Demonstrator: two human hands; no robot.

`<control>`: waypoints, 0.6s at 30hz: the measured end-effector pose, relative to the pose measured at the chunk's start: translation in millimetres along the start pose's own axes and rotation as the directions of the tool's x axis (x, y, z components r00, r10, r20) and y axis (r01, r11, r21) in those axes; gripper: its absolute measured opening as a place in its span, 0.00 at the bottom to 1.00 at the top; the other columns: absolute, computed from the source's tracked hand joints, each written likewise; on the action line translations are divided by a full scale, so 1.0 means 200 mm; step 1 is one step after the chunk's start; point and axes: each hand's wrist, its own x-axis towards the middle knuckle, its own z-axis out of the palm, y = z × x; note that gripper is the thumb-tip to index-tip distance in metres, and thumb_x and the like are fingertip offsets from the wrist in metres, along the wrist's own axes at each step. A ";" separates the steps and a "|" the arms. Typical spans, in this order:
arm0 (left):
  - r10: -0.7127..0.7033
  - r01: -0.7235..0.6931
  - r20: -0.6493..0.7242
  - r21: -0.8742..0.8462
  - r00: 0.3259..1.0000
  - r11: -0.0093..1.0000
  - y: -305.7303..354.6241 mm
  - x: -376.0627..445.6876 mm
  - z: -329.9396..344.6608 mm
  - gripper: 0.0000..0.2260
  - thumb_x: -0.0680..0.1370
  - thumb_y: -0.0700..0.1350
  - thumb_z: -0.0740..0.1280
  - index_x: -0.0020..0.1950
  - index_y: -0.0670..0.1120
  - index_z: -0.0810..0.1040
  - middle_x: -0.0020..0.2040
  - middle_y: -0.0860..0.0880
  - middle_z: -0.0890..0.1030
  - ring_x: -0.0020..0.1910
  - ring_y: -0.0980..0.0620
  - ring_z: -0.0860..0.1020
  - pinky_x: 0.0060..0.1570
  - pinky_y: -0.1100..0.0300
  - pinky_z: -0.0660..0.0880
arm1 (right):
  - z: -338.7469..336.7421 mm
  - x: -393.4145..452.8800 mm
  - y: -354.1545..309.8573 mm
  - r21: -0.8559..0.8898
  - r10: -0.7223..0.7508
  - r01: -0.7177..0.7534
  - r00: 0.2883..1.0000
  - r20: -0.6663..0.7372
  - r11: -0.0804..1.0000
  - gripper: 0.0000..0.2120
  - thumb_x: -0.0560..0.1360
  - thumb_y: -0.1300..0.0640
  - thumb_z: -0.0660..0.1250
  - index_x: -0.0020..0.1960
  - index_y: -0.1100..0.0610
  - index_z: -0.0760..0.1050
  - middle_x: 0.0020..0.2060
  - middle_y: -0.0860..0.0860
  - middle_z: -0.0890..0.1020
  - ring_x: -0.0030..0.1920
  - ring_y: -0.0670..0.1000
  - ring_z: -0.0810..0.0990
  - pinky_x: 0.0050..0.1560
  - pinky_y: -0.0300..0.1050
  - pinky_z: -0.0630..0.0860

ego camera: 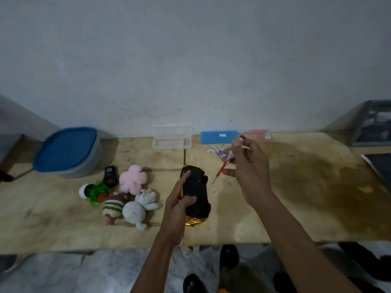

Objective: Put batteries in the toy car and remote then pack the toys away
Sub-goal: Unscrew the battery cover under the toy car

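The toy car [197, 195] lies upside down on the wooden table, black underside up, gold body showing at its near end. My left hand [179, 199] grips its left side. My right hand [249, 166] holds a red-handled screwdriver [226, 160] just right of the car, tip pointing down toward it, not touching. Small batteries [219, 151] lie on the table behind the screwdriver. The black remote [110, 175] rests to the left, beside the plush toys.
A pink plush [132, 178], a striped plush [113, 206], a grey plush [138, 208] and a small green plant toy [96, 190] sit left of the car. A blue-lidded tub [69, 152] stands far left. A clear open box [171, 138] and blue case [219, 137] line the wall.
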 end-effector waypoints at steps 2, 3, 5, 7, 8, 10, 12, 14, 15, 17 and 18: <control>-0.002 0.002 0.014 0.026 1.000 1.000 0.01 -0.05 -0.03 0.29 0.68 0.39 0.69 0.68 0.59 0.77 0.67 0.49 0.79 0.64 0.44 0.78 0.63 0.42 0.77 | 0.03 -0.07 -0.01 0.035 0.026 -0.027 1.000 0.015 0.999 0.09 0.81 0.46 0.62 0.55 0.50 0.75 0.45 0.53 0.85 0.42 0.49 0.86 0.35 0.47 0.83; -0.002 0.001 0.028 0.044 1.000 0.999 0.01 -0.08 -0.04 0.30 0.68 0.41 0.73 0.68 0.59 0.76 0.67 0.48 0.79 0.63 0.44 0.79 0.61 0.43 0.78 | 0.04 -0.09 -0.02 0.057 0.041 -0.042 0.999 0.022 0.997 0.10 0.81 0.46 0.62 0.56 0.51 0.74 0.46 0.54 0.85 0.43 0.51 0.86 0.35 0.47 0.83; 0.002 -0.009 0.076 0.094 0.997 0.996 0.01 -0.12 -0.05 0.35 0.64 0.43 0.80 0.68 0.60 0.74 0.67 0.46 0.78 0.61 0.43 0.80 0.59 0.43 0.79 | 0.04 -0.13 -0.03 0.084 0.053 -0.057 0.998 0.044 0.995 0.10 0.81 0.49 0.63 0.59 0.52 0.72 0.49 0.56 0.84 0.44 0.54 0.86 0.37 0.48 0.83; 0.006 -0.021 0.118 0.121 0.993 0.992 0.02 -0.14 -0.05 0.39 0.62 0.42 0.82 0.69 0.61 0.72 0.66 0.45 0.78 0.61 0.43 0.80 0.58 0.44 0.80 | 0.03 -0.16 -0.04 0.058 0.032 -0.035 0.997 0.064 0.998 0.12 0.80 0.56 0.66 0.63 0.52 0.70 0.50 0.56 0.83 0.45 0.52 0.86 0.39 0.46 0.83; 0.006 -0.023 0.138 0.125 0.990 0.992 0.03 -0.15 -0.05 0.40 0.62 0.41 0.82 0.69 0.61 0.72 0.66 0.45 0.78 0.61 0.43 0.80 0.57 0.44 0.80 | 0.02 -0.17 -0.06 0.030 0.008 -0.010 0.997 0.074 0.999 0.15 0.79 0.58 0.68 0.65 0.52 0.69 0.50 0.55 0.83 0.46 0.51 0.86 0.41 0.46 0.83; 0.006 -0.026 0.171 0.117 0.985 0.993 0.06 -0.15 -0.03 0.42 0.62 0.40 0.82 0.71 0.62 0.70 0.67 0.47 0.78 0.63 0.44 0.80 0.57 0.44 0.80 | 0.00 -0.17 -0.07 -0.025 -0.080 0.083 0.992 0.094 0.996 0.19 0.78 0.60 0.69 0.67 0.51 0.69 0.50 0.54 0.83 0.46 0.50 0.86 0.43 0.47 0.84; 0.022 -0.047 0.203 0.119 0.979 0.992 0.09 -0.13 0.00 0.45 0.63 0.39 0.81 0.74 0.63 0.67 0.69 0.49 0.76 0.65 0.43 0.78 0.59 0.42 0.79 | -0.02 -0.17 -0.08 -0.074 -0.176 0.184 0.980 0.096 0.980 0.21 0.78 0.60 0.70 0.68 0.50 0.69 0.49 0.53 0.83 0.46 0.50 0.86 0.44 0.49 0.85; 0.041 -0.075 0.230 0.140 0.972 0.987 0.12 -0.10 0.04 0.46 0.64 0.38 0.81 0.75 0.63 0.64 0.71 0.50 0.75 0.66 0.43 0.77 0.59 0.41 0.79 | -0.05 -0.15 -0.09 -0.124 -0.251 0.260 0.965 0.080 0.958 0.25 0.77 0.59 0.71 0.70 0.48 0.67 0.47 0.51 0.84 0.46 0.50 0.86 0.45 0.51 0.85; 0.046 -0.084 0.241 0.150 0.969 0.985 0.14 -0.08 0.07 0.47 0.65 0.37 0.80 0.76 0.63 0.63 0.71 0.49 0.75 0.66 0.42 0.77 0.58 0.40 0.79 | -0.06 -0.14 -0.09 -0.146 -0.283 0.290 0.957 0.071 0.946 0.26 0.77 0.60 0.72 0.70 0.47 0.67 0.46 0.50 0.84 0.45 0.49 0.86 0.45 0.51 0.85; 0.049 -0.093 0.260 0.159 0.964 0.983 0.17 -0.04 0.13 0.47 0.66 0.35 0.79 0.76 0.64 0.62 0.70 0.47 0.75 0.64 0.40 0.77 0.57 0.38 0.79 | -0.09 -0.11 -0.11 -0.170 -0.334 0.341 0.940 0.068 0.925 0.28 0.76 0.61 0.72 0.71 0.46 0.66 0.45 0.47 0.84 0.45 0.46 0.86 0.45 0.52 0.84; 0.050 -0.093 0.267 0.152 0.962 0.984 0.18 -0.03 0.16 0.47 0.65 0.35 0.79 0.76 0.64 0.62 0.70 0.47 0.75 0.64 0.39 0.77 0.57 0.38 0.79 | -0.11 -0.10 -0.12 -0.171 -0.355 0.361 0.932 0.068 0.917 0.28 0.77 0.62 0.72 0.71 0.46 0.66 0.44 0.46 0.84 0.45 0.45 0.86 0.46 0.52 0.84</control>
